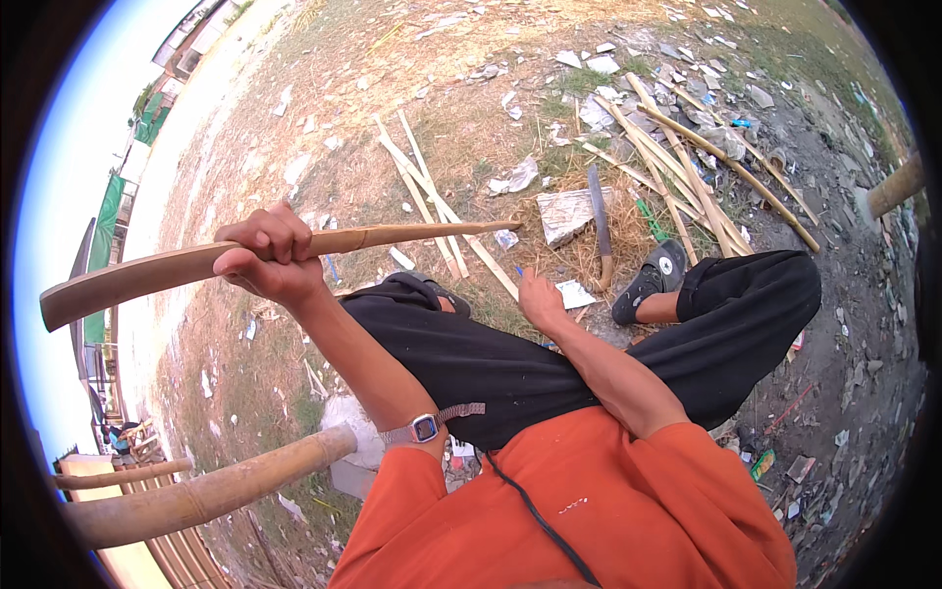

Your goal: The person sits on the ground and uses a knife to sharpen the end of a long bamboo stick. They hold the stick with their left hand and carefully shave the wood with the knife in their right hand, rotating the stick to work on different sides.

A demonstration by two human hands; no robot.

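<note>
A long split bamboo strip (147,285) runs from the far left, where its wide end is nearest, to a thin end on the ground by the middle. Wrapped round its middle is my left hand (270,253), raised on the left, with a watch (424,428) on that arm. My right hand (542,302) is closed in front of my lap, with a small blue tip showing above the fingers; the rest of that thing is hidden. Just beyond it lies a machete (600,221) with a wooden handle, beside a flat pale slab (569,214) on straw.
Several cut bamboo strips (677,167) are heaped at the upper right, and a few more (422,187) lie crossed ahead. Thick bamboo poles stick in at the lower left (226,486) and right edge (895,187). Rubble and litter cover the ground around my sandals (652,280).
</note>
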